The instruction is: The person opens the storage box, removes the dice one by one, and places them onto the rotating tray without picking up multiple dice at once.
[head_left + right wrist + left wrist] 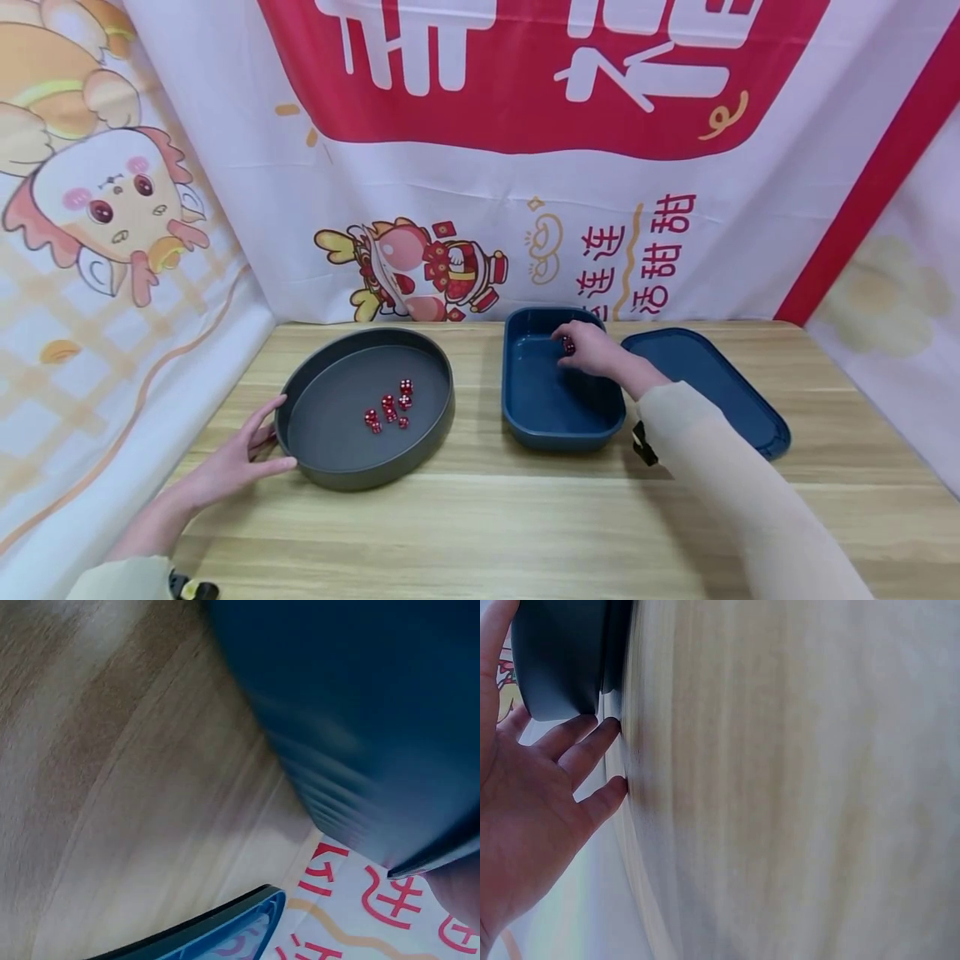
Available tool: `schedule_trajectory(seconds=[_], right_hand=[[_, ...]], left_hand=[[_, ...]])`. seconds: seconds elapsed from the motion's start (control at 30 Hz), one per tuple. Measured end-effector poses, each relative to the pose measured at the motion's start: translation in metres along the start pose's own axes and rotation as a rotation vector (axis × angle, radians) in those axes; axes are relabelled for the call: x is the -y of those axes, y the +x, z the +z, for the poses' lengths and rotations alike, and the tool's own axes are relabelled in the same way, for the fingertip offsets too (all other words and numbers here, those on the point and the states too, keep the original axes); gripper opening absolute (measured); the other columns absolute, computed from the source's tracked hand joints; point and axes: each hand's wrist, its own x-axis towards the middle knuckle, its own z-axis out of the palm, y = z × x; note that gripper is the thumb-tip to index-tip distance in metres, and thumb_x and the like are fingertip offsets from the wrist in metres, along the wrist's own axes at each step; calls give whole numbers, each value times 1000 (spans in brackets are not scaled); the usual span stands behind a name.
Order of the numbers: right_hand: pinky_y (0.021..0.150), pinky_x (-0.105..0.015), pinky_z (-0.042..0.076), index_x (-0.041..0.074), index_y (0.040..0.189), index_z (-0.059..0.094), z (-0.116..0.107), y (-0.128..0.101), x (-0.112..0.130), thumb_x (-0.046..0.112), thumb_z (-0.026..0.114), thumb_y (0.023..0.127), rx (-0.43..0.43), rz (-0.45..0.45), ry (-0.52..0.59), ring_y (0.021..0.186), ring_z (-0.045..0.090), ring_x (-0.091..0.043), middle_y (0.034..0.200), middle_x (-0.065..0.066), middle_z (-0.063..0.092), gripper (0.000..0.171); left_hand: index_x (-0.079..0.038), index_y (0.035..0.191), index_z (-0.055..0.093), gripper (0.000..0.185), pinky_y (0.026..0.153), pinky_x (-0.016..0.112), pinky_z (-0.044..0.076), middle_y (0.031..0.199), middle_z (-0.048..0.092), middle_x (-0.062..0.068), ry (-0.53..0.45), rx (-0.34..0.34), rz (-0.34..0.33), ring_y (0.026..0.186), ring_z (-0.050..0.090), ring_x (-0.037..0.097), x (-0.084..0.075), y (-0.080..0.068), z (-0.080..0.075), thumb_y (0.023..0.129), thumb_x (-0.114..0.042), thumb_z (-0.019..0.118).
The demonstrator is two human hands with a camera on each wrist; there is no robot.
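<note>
My left hand [234, 463] is at the left side of a round dark grey pan [367, 479], thumb and fingers spread along its wall. In the left wrist view the fingertips [609, 729] reach the pan's side and the wooden table. Several red dice with white dots [388, 403] lie on the pan's floor, right of its middle. My right hand [594, 350] is over the back right part of a deep blue rectangular box [564, 439]. Between its thumb and fingers it pinches a red die [568, 343], partly hidden. The right wrist view shows mainly the box's outer wall [352, 735].
A flat blue lid [712, 379] lies on the wooden table [480, 525] to the right of the box, partly under the right forearm. Behind the table's back edge hangs a printed white and red cloth [450, 183], with more cloth at both sides.
</note>
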Motion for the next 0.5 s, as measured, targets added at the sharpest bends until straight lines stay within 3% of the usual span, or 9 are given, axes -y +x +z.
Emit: schedule_trajectory(seconds=[0.1,0.13,0.37,0.5], right_hand=[[95,-49,48,-2,131,55,3,3,-6,9,71,89,-4,35,2,108,56,-32,124,-22,58,46],[96,-49,47,-2,132,55,3,3,-6,9,70,90,-8,47,5,109,56,-31,125,-22,57,46],[97,-50,46,-2,135,51,6,11,-6,8,67,92,12,109,-33,110,57,-31,127,-22,57,47],[96,-49,47,-2,135,51,6,13,-6,8,67,92,24,110,-66,108,58,-31,124,-22,58,47]], left_hand=[[-3,154,6,96,98,50,39,136,29,48,5,-5,5,124,37,58,1,0,0,87,-13,74],[-3,154,7,96,99,44,40,137,29,47,10,-7,0,124,37,58,1,0,0,87,-13,74],[-3,154,6,96,98,58,32,136,29,48,15,-9,0,123,37,59,2,0,0,87,-14,74],[-4,155,5,97,99,57,33,136,29,48,9,-7,0,124,36,58,2,1,0,87,-13,74]])
